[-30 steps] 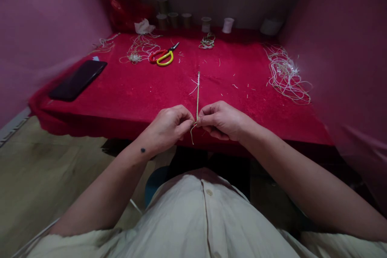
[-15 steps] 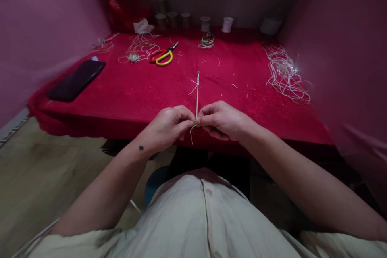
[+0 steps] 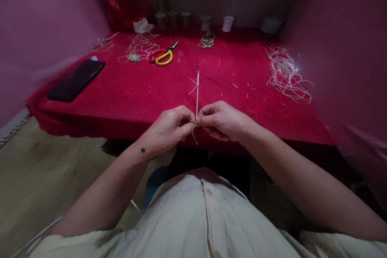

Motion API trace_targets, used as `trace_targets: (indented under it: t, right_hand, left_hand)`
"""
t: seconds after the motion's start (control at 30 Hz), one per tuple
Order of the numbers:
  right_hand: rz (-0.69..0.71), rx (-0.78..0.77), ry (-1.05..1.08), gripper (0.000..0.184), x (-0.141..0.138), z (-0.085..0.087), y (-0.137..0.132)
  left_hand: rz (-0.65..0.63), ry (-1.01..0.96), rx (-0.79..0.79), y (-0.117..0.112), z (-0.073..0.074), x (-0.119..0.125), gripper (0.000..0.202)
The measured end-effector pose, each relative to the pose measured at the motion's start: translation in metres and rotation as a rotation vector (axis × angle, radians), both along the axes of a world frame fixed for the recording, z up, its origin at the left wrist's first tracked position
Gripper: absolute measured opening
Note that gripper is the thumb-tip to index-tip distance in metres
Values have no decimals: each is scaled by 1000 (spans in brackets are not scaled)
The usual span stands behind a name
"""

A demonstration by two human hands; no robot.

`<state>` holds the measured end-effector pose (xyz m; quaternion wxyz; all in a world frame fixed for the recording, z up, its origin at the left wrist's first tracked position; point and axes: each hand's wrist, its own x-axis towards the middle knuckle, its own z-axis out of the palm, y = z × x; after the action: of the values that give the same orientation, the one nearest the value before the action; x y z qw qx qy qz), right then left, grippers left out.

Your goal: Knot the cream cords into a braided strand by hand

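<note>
Pinching a cord (image 3: 197, 96) at the table's (image 3: 121, 100) near edge, both hands meet.

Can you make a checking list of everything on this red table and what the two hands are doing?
Surface: red cloth table, dotted with small thread snippets.
Job's things: braided cord stretched straight across the cloth, near end pinched between both hands.
Clutter: scissors, dark phone, loose string pile, small coil, spools along the back.
Hands: left hand and right hand both closed on the cord.
Cables: nothing seen.
Surroundings: pink walls, wooden floor.
</note>
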<state>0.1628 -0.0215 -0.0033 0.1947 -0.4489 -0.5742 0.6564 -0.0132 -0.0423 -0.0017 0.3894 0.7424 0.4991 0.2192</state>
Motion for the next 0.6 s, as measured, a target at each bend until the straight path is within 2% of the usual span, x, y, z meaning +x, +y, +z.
trace_targets:
  t: [0.37, 0.6]
  right_hand:
    - [-50, -16, 10, 23, -5, 3, -3]
    - [-112, 42, -76, 24, -12, 7, -10]
  left_hand:
    - [154, -140, -218, -2, 7, 3, 8]
    - [108, -153, -335, -7, 11, -1, 5]
